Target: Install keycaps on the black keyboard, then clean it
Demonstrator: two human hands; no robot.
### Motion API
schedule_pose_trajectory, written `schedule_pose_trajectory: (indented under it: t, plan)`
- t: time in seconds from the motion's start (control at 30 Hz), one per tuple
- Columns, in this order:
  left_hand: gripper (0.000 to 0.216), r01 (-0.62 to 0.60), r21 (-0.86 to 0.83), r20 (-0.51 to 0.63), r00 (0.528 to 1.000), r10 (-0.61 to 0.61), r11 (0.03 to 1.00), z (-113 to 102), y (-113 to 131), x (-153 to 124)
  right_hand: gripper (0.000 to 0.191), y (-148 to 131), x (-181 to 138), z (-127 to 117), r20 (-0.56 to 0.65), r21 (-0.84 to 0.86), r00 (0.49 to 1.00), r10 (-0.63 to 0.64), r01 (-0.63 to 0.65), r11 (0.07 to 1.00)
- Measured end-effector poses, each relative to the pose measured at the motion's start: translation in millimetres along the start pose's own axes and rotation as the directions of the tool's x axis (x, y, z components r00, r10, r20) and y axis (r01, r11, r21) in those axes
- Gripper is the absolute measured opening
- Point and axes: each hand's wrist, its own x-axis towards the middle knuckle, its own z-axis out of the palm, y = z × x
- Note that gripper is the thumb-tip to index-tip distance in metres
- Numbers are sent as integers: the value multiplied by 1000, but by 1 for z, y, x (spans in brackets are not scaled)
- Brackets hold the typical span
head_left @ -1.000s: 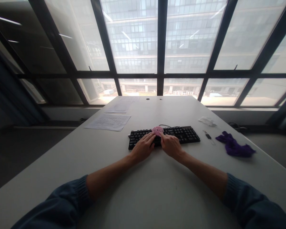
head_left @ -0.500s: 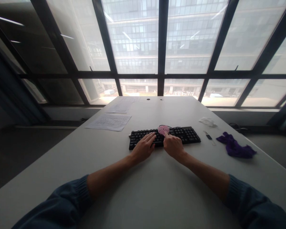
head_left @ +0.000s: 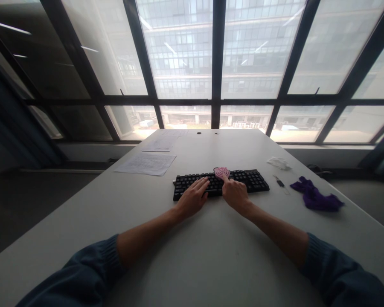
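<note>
A black keyboard point(head_left: 257, 181) lies across the white table in front of me. My left hand point(head_left: 193, 198) rests on its left half, fingers stretched out flat over the keys and holding nothing. In my right hand point(head_left: 235, 194) is a pink round disc point(head_left: 222, 171) with concentric rings, its exact kind unclear. The index finger points forward onto the disc's near edge while the other fingers are curled. The disc sits over the upper middle keys, just right of my left fingertips. Any handle under my right hand is hidden.
Printed paper sheets point(head_left: 147, 164) lie at the left. To the right are a crumpled white tissue point(head_left: 278, 163), a small dark item with a pale strap point(head_left: 280, 183) and a purple cloth point(head_left: 320, 198). Large windows point(head_left: 185, 51) stand beyond the white table point(head_left: 198, 256).
My right hand and the pink disc have shifted slightly right and a little farther away over the keyboard. The left hand and the keyboard have stayed in place.
</note>
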Motion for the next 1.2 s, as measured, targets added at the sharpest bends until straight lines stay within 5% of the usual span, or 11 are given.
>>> schedule_pose_trajectory:
  t: [0.43, 1.2]
  plan:
    - [59, 14, -24, 9, 1000, -14, 1000, -2, 2, 0, 51, -10, -8, -2, 27, 61, 989, -143, 141, 988]
    - [56, 22, -10, 25, 999, -22, 1000, -2, 2, 0, 44, -10, -9, -15, 133, 54, 990, -46, 39, 998]
